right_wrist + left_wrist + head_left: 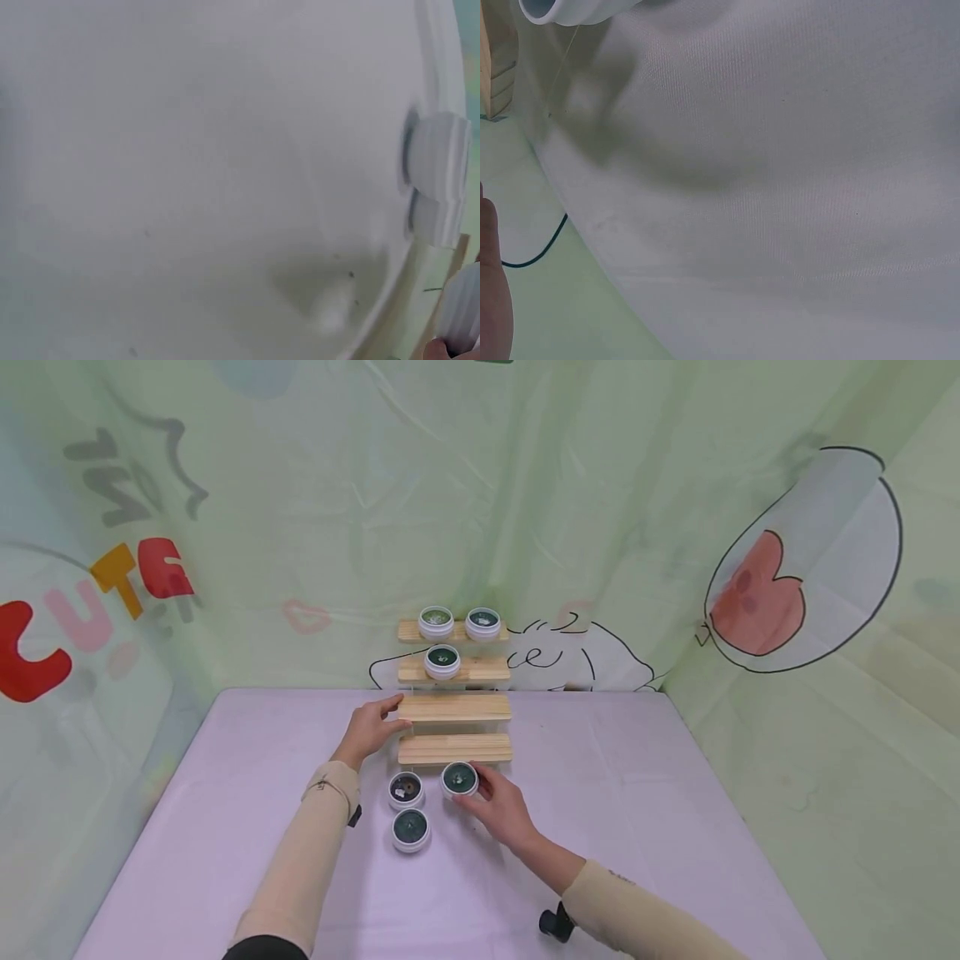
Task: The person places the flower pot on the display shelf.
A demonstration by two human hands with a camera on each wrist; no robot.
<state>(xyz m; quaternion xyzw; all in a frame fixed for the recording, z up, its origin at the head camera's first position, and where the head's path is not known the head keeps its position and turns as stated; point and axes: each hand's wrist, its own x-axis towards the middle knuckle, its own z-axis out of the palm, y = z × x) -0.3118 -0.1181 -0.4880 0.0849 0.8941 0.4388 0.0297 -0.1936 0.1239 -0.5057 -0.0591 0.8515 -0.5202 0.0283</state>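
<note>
A tiered wooden display stand with several plank shelves stands at the back of the table. My left hand grips the left end of its second shelf from the bottom, fingers at the back corner and thumb at the front. In front of the lowest shelf, my right hand holds a small round white jar with a dark green top, thumb and fingers at its sides. To its left, a jar with a dark, speckled top and another green-topped jar sit on the table.
On the top shelf are a light green-topped jar and a dark-topped jar. One more green-topped jar sits on the shelf below. A pale cloth covers the table, and printed curtains hang behind and at both sides.
</note>
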